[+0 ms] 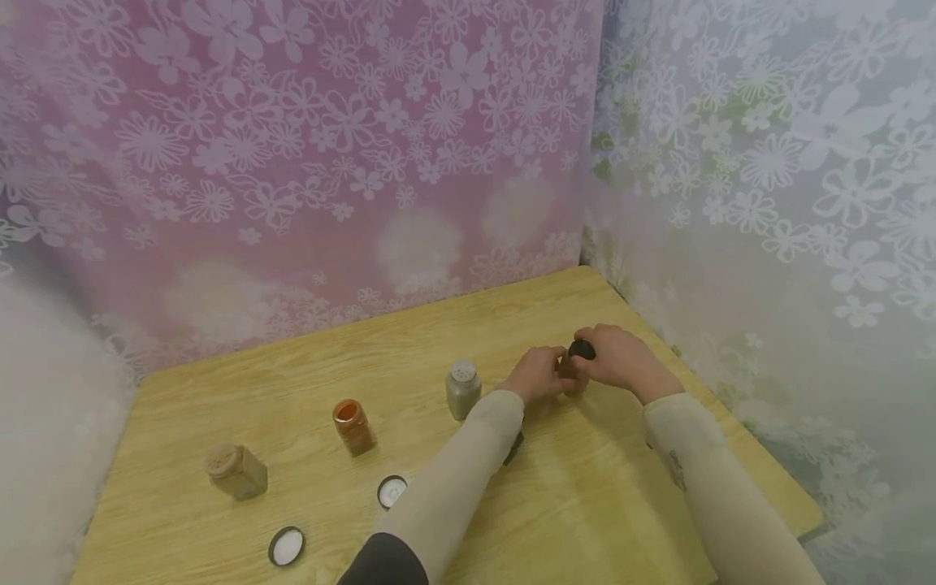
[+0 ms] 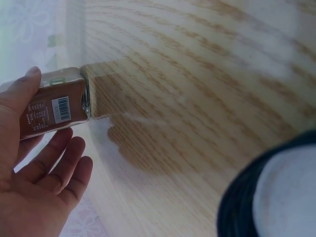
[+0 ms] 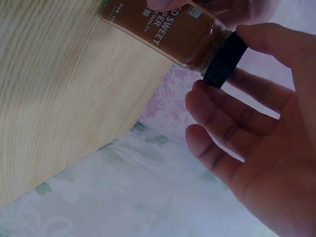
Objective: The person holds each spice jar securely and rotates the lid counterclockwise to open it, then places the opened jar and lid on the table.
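A glass spice jar (image 3: pixel 173 37) of reddish-brown powder stands near the table's far right corner. Its label partly reads "sweet" and "quality", and a barcode shows in the left wrist view. My left hand (image 1: pixel 535 374) grips the jar's body (image 2: pixel 42 111) between thumb and fingers. On its neck sits a black lid (image 3: pixel 224 60), pinched by the thumb and fingers of my right hand (image 1: pixel 617 357). The other right fingers are spread below the lid. In the head view the hands hide most of the jar.
To the left stand a grey-green jar (image 1: pixel 464 393) with a sifter top, an orange-red jar (image 1: pixel 355 431) and a beige jar (image 1: pixel 241 473). White-lined black lids (image 1: pixel 286 546) lie nearer the front of the wooden table (image 1: pixel 307 382). Another dark lid (image 1: pixel 515 448) is partly behind my left sleeve.
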`<state>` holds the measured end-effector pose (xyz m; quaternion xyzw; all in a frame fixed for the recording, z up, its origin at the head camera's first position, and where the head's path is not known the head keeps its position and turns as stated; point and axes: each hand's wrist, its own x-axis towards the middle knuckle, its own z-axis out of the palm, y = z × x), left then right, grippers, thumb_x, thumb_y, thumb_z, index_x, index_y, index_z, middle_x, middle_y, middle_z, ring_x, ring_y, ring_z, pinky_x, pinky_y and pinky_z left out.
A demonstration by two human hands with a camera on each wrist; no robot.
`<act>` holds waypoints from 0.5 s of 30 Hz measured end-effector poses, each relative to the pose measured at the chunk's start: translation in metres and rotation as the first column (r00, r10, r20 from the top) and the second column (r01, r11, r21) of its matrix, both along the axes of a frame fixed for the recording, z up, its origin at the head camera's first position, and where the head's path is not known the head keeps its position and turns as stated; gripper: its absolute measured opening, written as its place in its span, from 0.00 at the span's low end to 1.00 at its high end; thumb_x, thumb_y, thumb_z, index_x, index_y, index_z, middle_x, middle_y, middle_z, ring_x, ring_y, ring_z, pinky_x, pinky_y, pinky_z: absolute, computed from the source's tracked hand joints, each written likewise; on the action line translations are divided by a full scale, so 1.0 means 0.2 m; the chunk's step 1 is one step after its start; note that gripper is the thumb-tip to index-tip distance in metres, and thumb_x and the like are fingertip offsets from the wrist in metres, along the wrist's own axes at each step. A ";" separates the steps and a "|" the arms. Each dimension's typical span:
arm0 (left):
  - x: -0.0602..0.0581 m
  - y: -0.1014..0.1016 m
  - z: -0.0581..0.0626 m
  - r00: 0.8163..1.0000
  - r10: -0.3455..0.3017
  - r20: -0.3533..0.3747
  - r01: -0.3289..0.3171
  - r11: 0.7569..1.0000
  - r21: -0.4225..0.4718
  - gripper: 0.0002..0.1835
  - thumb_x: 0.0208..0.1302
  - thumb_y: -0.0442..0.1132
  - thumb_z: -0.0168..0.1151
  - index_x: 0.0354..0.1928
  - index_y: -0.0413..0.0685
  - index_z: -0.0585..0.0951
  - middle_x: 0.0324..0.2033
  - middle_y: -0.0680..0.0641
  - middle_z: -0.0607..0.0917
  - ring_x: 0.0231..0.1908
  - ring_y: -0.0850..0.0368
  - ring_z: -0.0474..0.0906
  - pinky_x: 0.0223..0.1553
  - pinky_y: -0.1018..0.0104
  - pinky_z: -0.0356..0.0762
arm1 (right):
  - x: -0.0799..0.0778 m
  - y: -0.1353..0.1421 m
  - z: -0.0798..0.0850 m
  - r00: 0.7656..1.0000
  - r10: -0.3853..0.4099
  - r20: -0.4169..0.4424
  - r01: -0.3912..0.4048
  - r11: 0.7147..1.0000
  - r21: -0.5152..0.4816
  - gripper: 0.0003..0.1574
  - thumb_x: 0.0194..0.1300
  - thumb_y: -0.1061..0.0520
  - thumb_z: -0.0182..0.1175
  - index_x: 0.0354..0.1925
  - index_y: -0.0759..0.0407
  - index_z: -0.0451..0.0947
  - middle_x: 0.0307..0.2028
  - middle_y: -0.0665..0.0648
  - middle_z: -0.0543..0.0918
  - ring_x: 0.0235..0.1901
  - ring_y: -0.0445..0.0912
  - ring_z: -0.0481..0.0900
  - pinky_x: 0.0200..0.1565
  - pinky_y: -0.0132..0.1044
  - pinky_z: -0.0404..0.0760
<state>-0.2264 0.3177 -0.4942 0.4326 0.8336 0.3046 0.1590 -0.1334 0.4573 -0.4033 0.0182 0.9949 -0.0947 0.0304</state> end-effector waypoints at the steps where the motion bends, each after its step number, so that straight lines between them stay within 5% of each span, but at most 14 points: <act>1: 0.00 0.00 0.00 1.000 0.003 -0.001 -0.003 1.000 0.002 0.15 0.70 0.48 0.73 0.51 0.51 0.82 0.34 0.55 0.85 0.31 0.65 0.76 0.34 0.75 0.74 | 0.00 0.00 0.00 1.000 0.010 -0.004 -0.010 1.000 -0.001 0.31 0.74 0.50 0.63 0.68 0.65 0.76 0.56 0.70 0.84 0.50 0.64 0.85 0.50 0.61 0.85; 8: 0.00 0.01 -0.01 1.000 0.004 -0.003 -0.005 1.000 -0.026 0.23 0.71 0.50 0.72 0.64 0.52 0.82 0.41 0.52 0.90 0.36 0.63 0.81 0.39 0.73 0.78 | 0.00 0.00 0.00 0.999 -0.012 -0.038 0.014 0.999 0.042 0.37 0.77 0.40 0.58 0.71 0.63 0.74 0.59 0.71 0.82 0.47 0.63 0.86 0.45 0.60 0.86; 15: 0.00 0.01 -0.01 0.999 0.030 0.031 -0.029 0.999 -0.020 0.28 0.71 0.50 0.71 0.70 0.57 0.79 0.48 0.53 0.89 0.42 0.63 0.82 0.43 0.72 0.80 | -0.02 0.00 0.00 0.999 -0.051 -0.017 0.052 0.998 0.030 0.31 0.76 0.40 0.61 0.59 0.65 0.81 0.42 0.64 0.90 0.30 0.51 0.85 0.32 0.48 0.84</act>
